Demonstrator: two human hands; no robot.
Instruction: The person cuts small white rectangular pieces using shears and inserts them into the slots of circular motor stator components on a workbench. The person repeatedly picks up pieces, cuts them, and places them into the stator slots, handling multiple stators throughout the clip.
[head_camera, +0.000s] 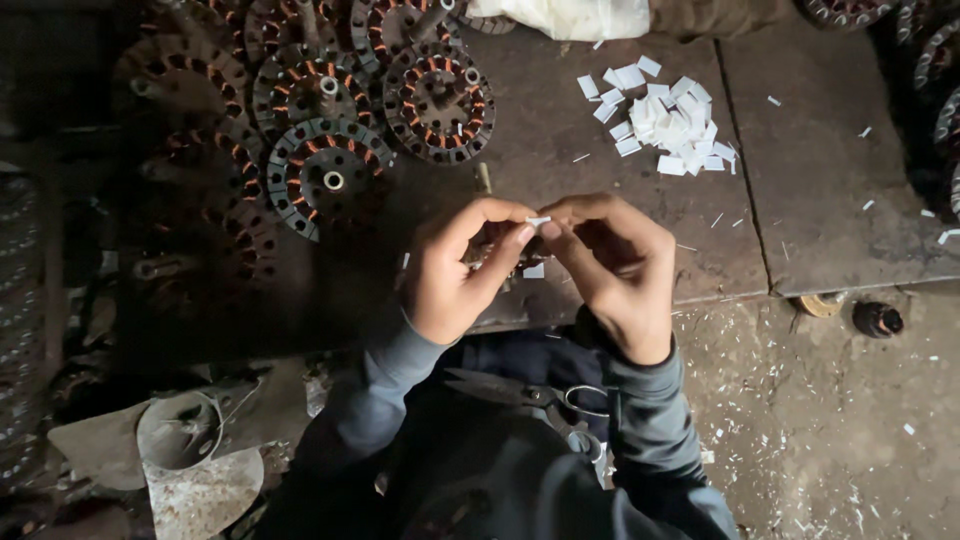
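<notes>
The left hand (450, 275) and the right hand (615, 265) meet over the near edge of the worktop (810, 190); both pinch one small white paper slip (538, 220) between their fingertips; another white bit (534, 270) shows just under the hands; a pile of white paper pieces (665, 120) lies further back on the right; round metal motor cores with copper wire (330, 175) sit on the left; scissors (535, 395) rest on the person's lap.

Stators (330, 175) crowd left; bare board (820, 200) right (paper scraps (665, 120) between).
</notes>
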